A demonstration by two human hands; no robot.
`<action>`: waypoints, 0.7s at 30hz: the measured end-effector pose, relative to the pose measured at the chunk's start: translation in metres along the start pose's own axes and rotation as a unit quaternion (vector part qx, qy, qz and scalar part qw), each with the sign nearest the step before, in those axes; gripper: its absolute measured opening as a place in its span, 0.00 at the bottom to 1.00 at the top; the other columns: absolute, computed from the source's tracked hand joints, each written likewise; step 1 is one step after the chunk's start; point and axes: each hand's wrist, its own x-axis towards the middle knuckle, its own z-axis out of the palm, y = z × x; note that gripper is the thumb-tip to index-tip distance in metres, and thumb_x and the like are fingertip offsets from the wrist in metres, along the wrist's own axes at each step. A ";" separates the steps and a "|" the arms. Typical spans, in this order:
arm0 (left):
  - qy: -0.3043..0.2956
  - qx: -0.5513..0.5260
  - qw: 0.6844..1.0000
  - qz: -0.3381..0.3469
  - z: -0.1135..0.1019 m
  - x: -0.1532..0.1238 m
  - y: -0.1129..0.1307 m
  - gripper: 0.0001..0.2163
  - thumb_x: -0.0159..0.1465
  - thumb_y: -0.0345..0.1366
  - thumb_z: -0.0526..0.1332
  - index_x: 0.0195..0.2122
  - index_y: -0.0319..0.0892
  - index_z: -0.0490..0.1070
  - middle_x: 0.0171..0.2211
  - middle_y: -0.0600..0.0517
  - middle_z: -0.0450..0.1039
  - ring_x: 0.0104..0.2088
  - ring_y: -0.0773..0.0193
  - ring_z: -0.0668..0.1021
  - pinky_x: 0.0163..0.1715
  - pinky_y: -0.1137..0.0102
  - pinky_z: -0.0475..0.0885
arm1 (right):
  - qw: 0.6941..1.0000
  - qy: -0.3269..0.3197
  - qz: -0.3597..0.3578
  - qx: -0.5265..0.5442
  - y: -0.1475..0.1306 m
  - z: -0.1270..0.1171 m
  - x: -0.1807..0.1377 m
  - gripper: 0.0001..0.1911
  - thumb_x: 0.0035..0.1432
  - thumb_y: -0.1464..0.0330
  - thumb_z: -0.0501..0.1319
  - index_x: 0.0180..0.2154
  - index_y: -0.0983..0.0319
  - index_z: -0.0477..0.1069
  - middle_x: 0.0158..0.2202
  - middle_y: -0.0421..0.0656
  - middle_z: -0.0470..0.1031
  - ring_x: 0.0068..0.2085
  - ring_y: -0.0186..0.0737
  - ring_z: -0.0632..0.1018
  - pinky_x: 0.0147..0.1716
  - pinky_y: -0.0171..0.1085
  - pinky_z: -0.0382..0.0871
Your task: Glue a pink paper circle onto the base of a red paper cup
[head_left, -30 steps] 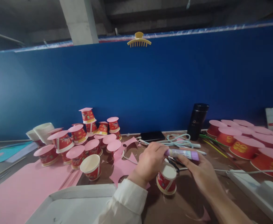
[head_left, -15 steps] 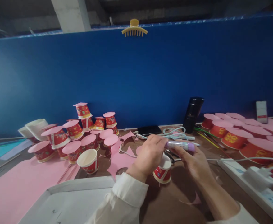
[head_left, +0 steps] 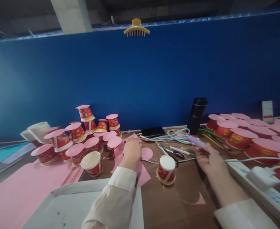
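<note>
My left hand (head_left: 131, 152) rests on a cut pink paper sheet (head_left: 143, 175), just left of a small pink paper circle (head_left: 146, 153). Its fingers point away and are hidden. My right hand (head_left: 209, 159) lies palm up to the right, its fingers holding a purple glue stick (head_left: 195, 141) low over the table. Between the hands a red paper cup (head_left: 166, 169) stands upside down with its white bottom up. Behind the cup lie scissors (head_left: 172, 153) and a pen (head_left: 183, 151).
Red cups with pink paper lids (head_left: 77, 140) are piled at the left, and wider red bowls (head_left: 240, 137) stand at the right. Cables (head_left: 170, 136), a phone (head_left: 153, 132) and a black flask (head_left: 197, 115) line the blue partition. Nearer me are a white tray (head_left: 70, 206) and a power strip (head_left: 261, 187).
The hands were together over the cup on the glue stick. They have parted: the left hand went left to the pink paper, and the right went right with the glue stick.
</note>
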 end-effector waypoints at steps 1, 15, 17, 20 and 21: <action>-0.024 0.019 1.000 -0.003 0.004 0.001 -0.001 0.15 0.70 0.33 0.55 0.48 0.36 0.80 0.49 0.36 0.81 0.54 0.47 0.80 0.56 0.58 0.70 | 1.000 0.017 0.009 0.007 -0.001 -0.001 0.002 0.11 0.60 0.62 0.69 0.34 0.57 0.67 0.29 0.39 0.75 0.29 0.36 0.78 0.27 0.34 0.80; -0.055 0.058 0.997 -0.016 0.018 -0.001 0.004 0.17 0.69 0.32 0.53 0.50 0.34 0.80 0.50 0.33 0.80 0.54 0.45 0.80 0.53 0.60 0.72 | 0.986 0.091 0.123 0.072 -0.011 -0.011 0.011 0.12 0.72 0.66 0.54 0.32 0.57 0.61 0.26 0.36 0.66 0.23 0.29 0.73 0.24 0.28 0.76; -0.052 0.059 0.997 -0.017 0.012 -0.001 0.006 0.17 0.70 0.32 0.53 0.50 0.34 0.79 0.50 0.33 0.80 0.54 0.45 0.80 0.51 0.60 0.73 | 0.983 0.087 0.141 0.079 -0.012 -0.011 0.009 0.11 0.72 0.65 0.53 0.33 0.57 0.63 0.27 0.37 0.67 0.23 0.30 0.74 0.22 0.27 0.76; -0.047 0.060 0.997 -0.004 0.000 0.006 0.016 0.16 0.70 0.32 0.53 0.50 0.33 0.79 0.49 0.34 0.80 0.52 0.46 0.81 0.51 0.59 0.73 | 0.976 0.084 0.177 0.092 -0.013 -0.009 0.006 0.12 0.74 0.64 0.50 0.37 0.58 0.66 0.29 0.39 0.70 0.23 0.30 0.74 0.22 0.27 0.75; -0.044 0.061 0.997 0.007 -0.004 0.011 0.021 0.16 0.70 0.32 0.53 0.49 0.33 0.79 0.49 0.34 0.80 0.52 0.47 0.81 0.53 0.59 0.73 | 0.973 0.086 0.189 0.098 -0.014 -0.007 0.004 0.13 0.74 0.65 0.49 0.38 0.59 0.67 0.30 0.40 0.71 0.24 0.30 0.75 0.22 0.26 0.75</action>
